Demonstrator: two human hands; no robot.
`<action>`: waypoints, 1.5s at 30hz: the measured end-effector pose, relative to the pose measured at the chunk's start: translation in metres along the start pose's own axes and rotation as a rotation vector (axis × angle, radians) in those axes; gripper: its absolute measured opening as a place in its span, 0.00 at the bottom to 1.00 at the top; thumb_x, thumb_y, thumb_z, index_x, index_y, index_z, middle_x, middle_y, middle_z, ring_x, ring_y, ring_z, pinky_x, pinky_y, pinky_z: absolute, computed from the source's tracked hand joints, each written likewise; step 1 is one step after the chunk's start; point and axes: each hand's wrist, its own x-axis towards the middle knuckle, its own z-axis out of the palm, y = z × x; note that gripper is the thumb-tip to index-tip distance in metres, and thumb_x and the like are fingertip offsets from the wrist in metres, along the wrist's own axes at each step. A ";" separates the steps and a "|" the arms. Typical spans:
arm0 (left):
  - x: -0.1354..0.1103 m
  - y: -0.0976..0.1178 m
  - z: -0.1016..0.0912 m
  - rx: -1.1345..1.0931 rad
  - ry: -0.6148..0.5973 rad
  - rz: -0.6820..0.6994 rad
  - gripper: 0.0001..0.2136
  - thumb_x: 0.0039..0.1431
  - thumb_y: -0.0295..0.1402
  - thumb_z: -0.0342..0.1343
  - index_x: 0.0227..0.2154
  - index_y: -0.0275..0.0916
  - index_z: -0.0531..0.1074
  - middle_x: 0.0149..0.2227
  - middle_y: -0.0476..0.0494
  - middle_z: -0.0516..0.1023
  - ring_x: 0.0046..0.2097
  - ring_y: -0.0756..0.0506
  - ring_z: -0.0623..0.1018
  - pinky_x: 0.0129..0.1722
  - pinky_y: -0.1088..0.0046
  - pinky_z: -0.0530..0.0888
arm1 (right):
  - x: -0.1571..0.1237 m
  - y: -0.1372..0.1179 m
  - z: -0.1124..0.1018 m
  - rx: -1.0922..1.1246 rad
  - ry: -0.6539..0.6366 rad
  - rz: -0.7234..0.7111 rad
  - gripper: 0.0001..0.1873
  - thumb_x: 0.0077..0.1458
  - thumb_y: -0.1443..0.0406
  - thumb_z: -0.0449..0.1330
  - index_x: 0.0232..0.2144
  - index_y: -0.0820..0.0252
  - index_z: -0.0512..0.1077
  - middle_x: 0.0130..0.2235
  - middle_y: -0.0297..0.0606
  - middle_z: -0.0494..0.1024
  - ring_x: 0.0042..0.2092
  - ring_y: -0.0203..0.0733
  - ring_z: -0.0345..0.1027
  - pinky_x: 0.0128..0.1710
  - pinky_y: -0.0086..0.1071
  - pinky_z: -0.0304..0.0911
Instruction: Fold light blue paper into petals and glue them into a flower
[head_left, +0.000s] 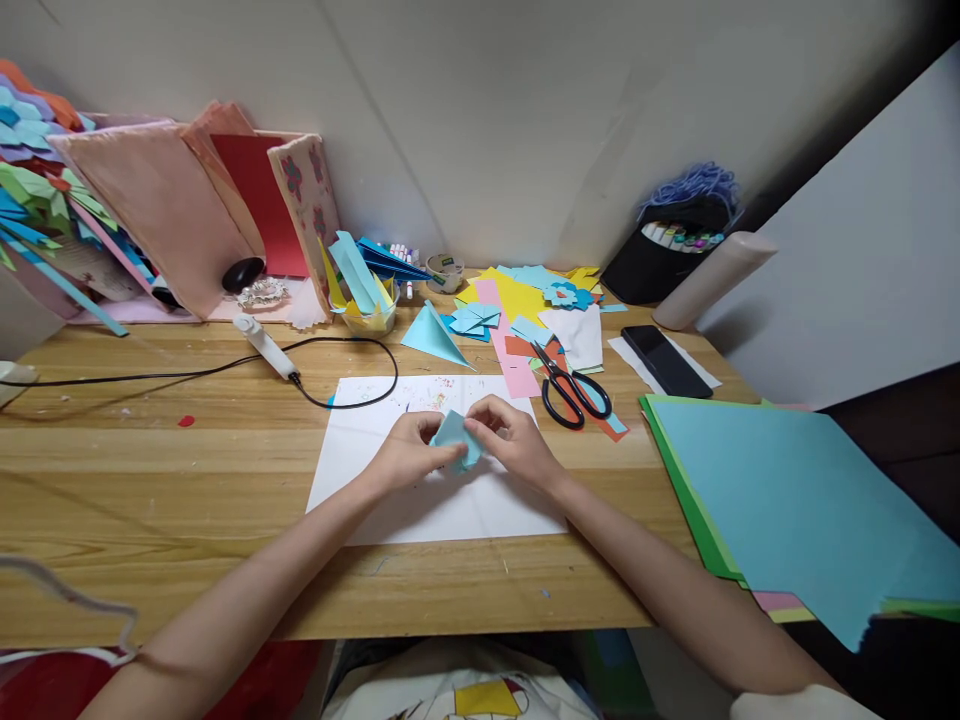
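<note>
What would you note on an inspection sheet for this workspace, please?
Surface: brown wood-grain tabletop; white rectangular paper sheet on it.
Job's things: small light-blue folded paper piece, held over the white sheet.
Clutter: black-handled metal scissors partly over multicoloured flat paper scraps.
Grips: left grip and right grip both hold the folded piece.
Cables: thin black cable loops over the white sheet's far-left corner and joins a white stick-shaped device.
Surroundings: plain grey wall behind; black marker holder, back right.
</note>
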 end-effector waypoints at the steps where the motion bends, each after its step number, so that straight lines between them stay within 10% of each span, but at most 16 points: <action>1: 0.001 -0.001 -0.001 0.030 -0.014 0.002 0.10 0.41 0.36 0.58 0.22 0.32 0.71 0.21 0.51 0.70 0.24 0.52 0.67 0.23 0.78 0.62 | 0.001 0.000 -0.002 0.020 -0.004 -0.010 0.10 0.53 0.59 0.54 0.28 0.60 0.66 0.28 0.33 0.69 0.29 0.33 0.60 0.28 0.26 0.55; 12: 0.008 -0.007 -0.003 -0.137 0.213 0.000 0.17 0.43 0.43 0.58 0.29 0.32 0.72 0.25 0.47 0.74 0.26 0.50 0.71 0.25 0.77 0.67 | 0.001 0.012 0.006 0.272 -0.038 0.129 0.09 0.56 0.58 0.51 0.31 0.58 0.58 0.27 0.30 0.67 0.25 0.32 0.62 0.24 0.28 0.61; 16: 0.008 -0.009 -0.002 -0.189 0.226 -0.058 0.18 0.40 0.44 0.60 0.28 0.32 0.72 0.24 0.47 0.74 0.25 0.50 0.72 0.24 0.77 0.69 | 0.000 0.010 0.005 0.074 0.150 -0.032 0.16 0.52 0.62 0.56 0.42 0.55 0.55 0.40 0.37 0.67 0.35 0.36 0.66 0.31 0.31 0.66; 22: 0.008 -0.009 -0.003 -0.171 0.194 -0.029 0.18 0.44 0.46 0.58 0.27 0.33 0.71 0.23 0.48 0.72 0.22 0.52 0.72 0.23 0.78 0.68 | 0.001 0.001 -0.005 -0.422 0.030 -0.245 0.19 0.54 0.63 0.55 0.49 0.53 0.59 0.50 0.40 0.65 0.50 0.43 0.61 0.45 0.37 0.63; 37: 0.005 -0.006 0.000 -0.156 0.111 0.032 0.16 0.47 0.44 0.56 0.24 0.33 0.72 0.21 0.50 0.70 0.23 0.52 0.68 0.24 0.78 0.65 | -0.003 0.006 0.005 -0.709 0.227 -0.309 0.16 0.51 0.60 0.54 0.41 0.61 0.59 0.36 0.42 0.75 0.34 0.42 0.71 0.29 0.31 0.64; 45: 0.004 -0.003 0.000 -0.018 0.233 0.058 0.15 0.48 0.44 0.54 0.22 0.34 0.71 0.18 0.52 0.66 0.21 0.53 0.64 0.21 0.79 0.60 | -0.007 -0.001 0.000 -0.419 0.166 -0.112 0.10 0.56 0.65 0.44 0.41 0.58 0.59 0.37 0.41 0.74 0.35 0.42 0.72 0.32 0.31 0.64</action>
